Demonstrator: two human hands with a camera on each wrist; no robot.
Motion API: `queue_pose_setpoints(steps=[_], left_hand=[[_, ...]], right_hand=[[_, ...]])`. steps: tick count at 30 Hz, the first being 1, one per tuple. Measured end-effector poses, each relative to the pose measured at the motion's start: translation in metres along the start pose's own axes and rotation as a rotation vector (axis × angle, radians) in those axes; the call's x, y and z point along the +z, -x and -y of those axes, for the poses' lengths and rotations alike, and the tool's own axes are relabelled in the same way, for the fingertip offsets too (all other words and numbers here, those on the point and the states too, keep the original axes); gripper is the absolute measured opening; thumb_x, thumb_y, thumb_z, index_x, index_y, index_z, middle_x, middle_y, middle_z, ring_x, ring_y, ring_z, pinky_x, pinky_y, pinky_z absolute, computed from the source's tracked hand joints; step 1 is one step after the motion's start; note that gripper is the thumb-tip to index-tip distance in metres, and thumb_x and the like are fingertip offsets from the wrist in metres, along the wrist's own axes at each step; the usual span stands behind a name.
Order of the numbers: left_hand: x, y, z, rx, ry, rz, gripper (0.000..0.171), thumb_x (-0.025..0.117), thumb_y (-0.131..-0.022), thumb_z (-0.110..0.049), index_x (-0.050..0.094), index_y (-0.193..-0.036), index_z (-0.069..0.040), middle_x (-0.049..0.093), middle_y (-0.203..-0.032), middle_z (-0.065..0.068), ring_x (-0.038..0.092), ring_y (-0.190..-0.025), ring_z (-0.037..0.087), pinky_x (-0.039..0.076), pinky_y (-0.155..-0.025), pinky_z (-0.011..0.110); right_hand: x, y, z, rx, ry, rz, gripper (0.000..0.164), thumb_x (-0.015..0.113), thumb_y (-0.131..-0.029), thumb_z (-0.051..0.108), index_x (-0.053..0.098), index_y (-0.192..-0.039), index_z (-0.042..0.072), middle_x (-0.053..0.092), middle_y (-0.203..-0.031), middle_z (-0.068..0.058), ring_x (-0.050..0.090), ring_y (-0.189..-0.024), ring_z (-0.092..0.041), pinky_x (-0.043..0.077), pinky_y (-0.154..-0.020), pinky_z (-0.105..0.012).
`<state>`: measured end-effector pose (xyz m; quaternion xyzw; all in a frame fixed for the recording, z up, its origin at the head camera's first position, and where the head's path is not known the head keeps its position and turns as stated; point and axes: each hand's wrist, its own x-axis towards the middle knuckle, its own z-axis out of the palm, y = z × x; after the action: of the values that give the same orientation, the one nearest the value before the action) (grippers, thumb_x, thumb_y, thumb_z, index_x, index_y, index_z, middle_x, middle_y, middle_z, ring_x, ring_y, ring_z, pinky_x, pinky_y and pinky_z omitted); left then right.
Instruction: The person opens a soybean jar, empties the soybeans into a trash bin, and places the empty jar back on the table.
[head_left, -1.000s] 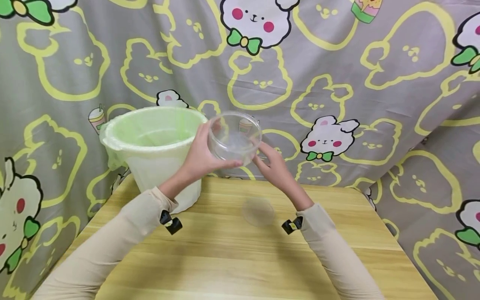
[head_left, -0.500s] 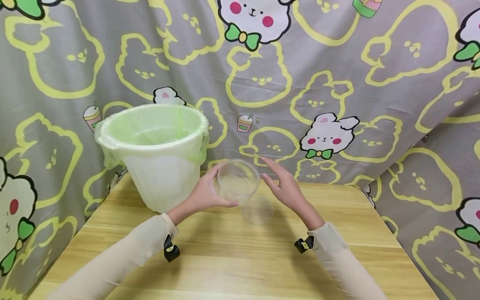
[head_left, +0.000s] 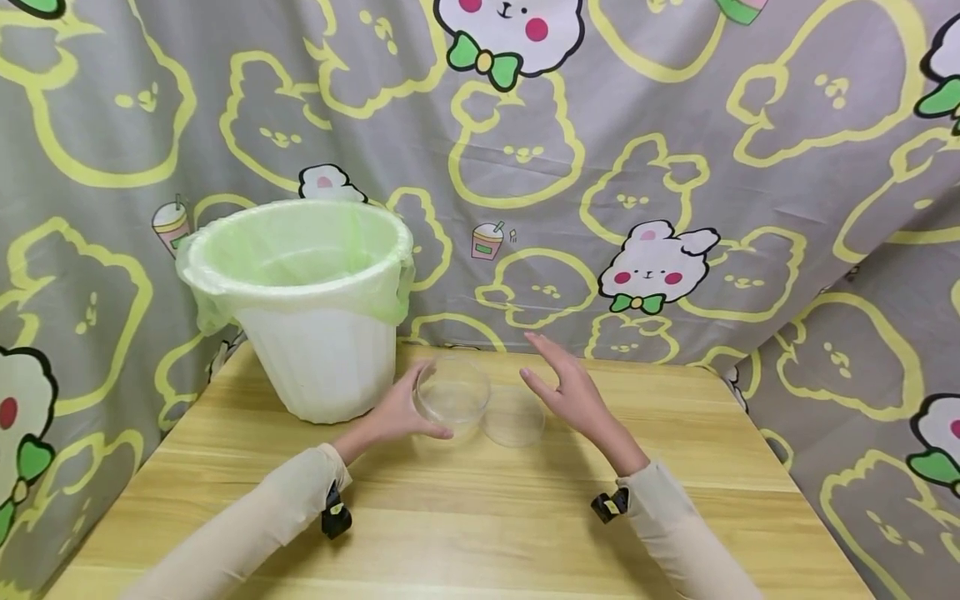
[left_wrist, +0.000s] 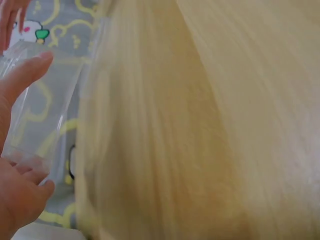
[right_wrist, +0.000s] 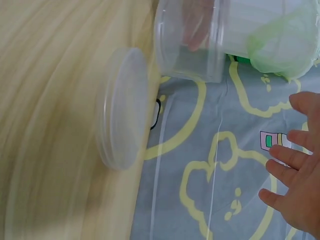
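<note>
My left hand grips a round, clear plastic container from its left side, low over the table and to the right of the bin. In the left wrist view, the thumb lies along one side of the container and the fingers show through the clear wall on the other. A round translucent lid lies flat on the table just right of the container. Beyond the lid, my right hand is held in the air with its fingers spread, touching nothing; the right wrist view shows this hand apart from both pieces.
A white bin lined with a thin green bag stands at the table's back left. The wooden table ends at a patterned grey curtain, which also hangs along both sides.
The container has come down from beside the bin's rim to close over the table, carried by my left hand. My right hand has let go of it and moved down and right.
</note>
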<state>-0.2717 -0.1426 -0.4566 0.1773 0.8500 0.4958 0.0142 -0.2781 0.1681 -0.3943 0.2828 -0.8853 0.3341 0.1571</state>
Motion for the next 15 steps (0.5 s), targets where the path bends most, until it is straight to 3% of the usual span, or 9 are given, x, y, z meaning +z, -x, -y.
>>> queue_pose_setpoints(steps=[6,15], left_hand=[[0.003,0.001,0.017,-0.044,0.031,0.048,0.125,0.100,-0.060,-0.031,0.026,-0.159,-0.015,0.037,-0.161,0.020,0.033,-0.151,0.036,0.027,-0.124,0.054],[0.001,0.004,0.025,-0.057,0.039,0.068,0.125,0.100,-0.062,-0.025,0.024,-0.159,-0.008,0.034,-0.161,0.024,0.032,-0.150,0.040,0.028,-0.123,0.057]], right_hand=[[0.001,0.008,-0.002,-0.014,0.015,-0.007,0.062,0.068,-0.099,0.029,0.045,-0.154,0.016,0.048,-0.157,-0.013,0.038,-0.150,-0.035,0.032,-0.120,-0.063],[-0.001,0.012,-0.004,-0.017,0.027,-0.010,0.061,0.068,-0.098,0.030,0.047,-0.154,0.016,0.048,-0.157,-0.012,0.038,-0.150,-0.035,0.030,-0.120,-0.063]])
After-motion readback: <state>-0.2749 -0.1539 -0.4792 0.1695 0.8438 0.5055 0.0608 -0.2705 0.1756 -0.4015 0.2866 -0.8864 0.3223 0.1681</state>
